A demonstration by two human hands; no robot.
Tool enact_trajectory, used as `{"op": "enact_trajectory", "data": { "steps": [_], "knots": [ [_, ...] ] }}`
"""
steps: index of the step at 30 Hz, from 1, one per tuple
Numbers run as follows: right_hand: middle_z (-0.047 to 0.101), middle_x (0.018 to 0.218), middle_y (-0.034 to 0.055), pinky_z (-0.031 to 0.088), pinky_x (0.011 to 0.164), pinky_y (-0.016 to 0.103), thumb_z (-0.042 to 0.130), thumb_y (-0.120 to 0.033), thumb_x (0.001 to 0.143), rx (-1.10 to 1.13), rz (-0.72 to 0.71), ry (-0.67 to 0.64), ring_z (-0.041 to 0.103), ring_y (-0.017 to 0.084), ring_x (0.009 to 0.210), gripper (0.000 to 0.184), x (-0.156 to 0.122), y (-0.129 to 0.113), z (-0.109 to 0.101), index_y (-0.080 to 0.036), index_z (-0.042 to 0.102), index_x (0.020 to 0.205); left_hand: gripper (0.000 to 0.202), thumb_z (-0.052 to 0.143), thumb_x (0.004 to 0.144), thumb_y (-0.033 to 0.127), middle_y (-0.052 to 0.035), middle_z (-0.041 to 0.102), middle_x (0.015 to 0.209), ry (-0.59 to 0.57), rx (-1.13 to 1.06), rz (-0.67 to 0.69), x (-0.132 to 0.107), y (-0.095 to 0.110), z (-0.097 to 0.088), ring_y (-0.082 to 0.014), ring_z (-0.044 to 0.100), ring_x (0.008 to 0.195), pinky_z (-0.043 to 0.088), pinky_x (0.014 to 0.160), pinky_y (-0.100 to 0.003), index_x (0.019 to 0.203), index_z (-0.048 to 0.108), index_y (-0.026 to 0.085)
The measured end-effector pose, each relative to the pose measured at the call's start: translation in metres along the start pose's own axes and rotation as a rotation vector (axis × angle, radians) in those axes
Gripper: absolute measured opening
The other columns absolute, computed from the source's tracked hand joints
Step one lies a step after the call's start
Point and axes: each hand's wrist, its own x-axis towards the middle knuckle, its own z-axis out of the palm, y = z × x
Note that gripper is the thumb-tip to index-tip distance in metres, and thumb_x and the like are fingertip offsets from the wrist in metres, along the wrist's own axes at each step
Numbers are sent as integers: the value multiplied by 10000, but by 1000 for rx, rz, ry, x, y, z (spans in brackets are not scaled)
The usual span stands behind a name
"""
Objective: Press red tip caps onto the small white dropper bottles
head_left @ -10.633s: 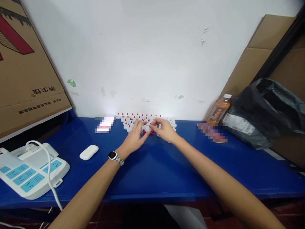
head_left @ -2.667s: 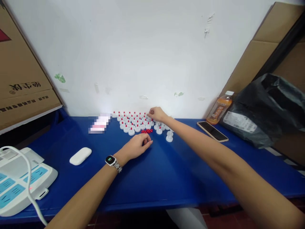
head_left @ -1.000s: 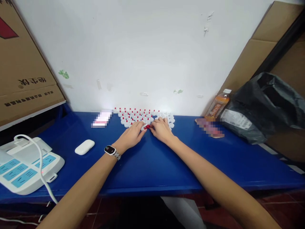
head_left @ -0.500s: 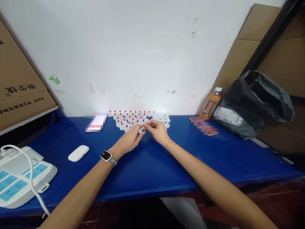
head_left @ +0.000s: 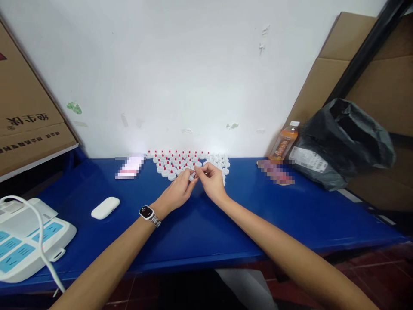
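Several small white caps with red tips [head_left: 171, 160] stand in rows on the blue table [head_left: 200, 224] against the wall, with plain white caps [head_left: 222, 162] at their right end. My left hand [head_left: 179, 189], with a watch on its wrist, and my right hand [head_left: 209, 181] meet just in front of the rows. Both pinch one small white cap [head_left: 192, 175] between their fingertips, a little above the table. Whether a red piece is in the pinch is hidden by the fingers.
A white earbud case [head_left: 105, 208] lies left of my hands, and a white power strip with a cable [head_left: 26, 241] sits at the far left. A blurred card [head_left: 129, 167], a blurred phone [head_left: 275, 172], an orange bottle [head_left: 284, 144], a black bag [head_left: 342, 142] and cardboard [head_left: 22, 103] are around.
Both hands lifted from the table with a white cap between them and drew slightly toward me. The red pieces seen by the fingers a second ago are out of sight.
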Motion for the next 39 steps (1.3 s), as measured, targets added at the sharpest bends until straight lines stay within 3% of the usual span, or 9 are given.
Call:
{"op": "enact_trajectory", "data": {
  "steps": [5,9,12,15,20,26,30,34,39],
  "knots": [
    [619,644,-9,481,605,289,720,-505,729,-2,54,-86,587,155,600,341,12,1,-9,-233,515,725,335,386,1016,415,-101,611,1071,27,13,-10,0,6,-2,-230,605,946,484,827,-378,1255,454,191],
    [603,629,-17,445,570,269,663,-416,765,-184,-43,-34,551,140,570,249,44,-1,-30,-225,506,747,433,459,986,450,-65,619,1019,44,25,-52,1,0,-5,-210,606,909,477,797,-353,1332,406,195],
    [625,676,-4,444,615,266,616,-297,787,-453,-130,18,575,145,629,126,80,3,-46,-211,530,753,282,446,989,432,-44,627,957,1,52,-57,1,-6,-8,-197,598,875,461,775,-341,1138,537,210],
    [652,719,9,448,668,261,592,-218,789,-689,-142,-49,600,150,688,57,113,18,-51,-198,558,748,264,442,987,418,-42,632,906,-48,72,-56,2,-9,-10,-199,585,861,446,757,-338,920,587,208],
    [692,787,34,433,684,255,586,-164,792,-986,-87,-191,611,159,723,50,142,49,-40,-186,630,798,281,441,985,423,-40,632,899,-87,96,-41,0,-11,-6,-207,579,879,445,760,-338,891,604,214],
    [722,835,52,425,687,256,611,-199,804,-1070,-43,-261,629,170,748,69,142,56,-34,-189,673,835,285,440,986,422,-42,620,907,-116,106,-29,1,-12,-7,-206,583,889,450,767,-336,903,615,213],
    [733,841,47,426,694,260,603,-292,847,-1051,-56,-231,638,169,746,145,125,42,-46,-189,695,893,286,445,984,424,-38,617,899,-115,97,-32,2,-11,-9,-201,578,870,443,760,-334,906,619,211],
    [736,802,24,424,730,268,658,-336,827,-1047,-80,-323,650,168,753,159,101,26,-56,-191,716,855,296,444,985,428,-40,616,889,-110,95,-25,2,-9,-8,-202,576,866,440,754,-332,897,621,207],
    [748,787,7,415,765,264,669,-215,793,-1018,-55,-418,666,157,768,55,92,13,-57,-190,717,792,309,442,985,448,-41,627,900,-97,95,-38,2,-8,-8,-204,579,859,443,745,-332,894,615,209]
  ]
}}
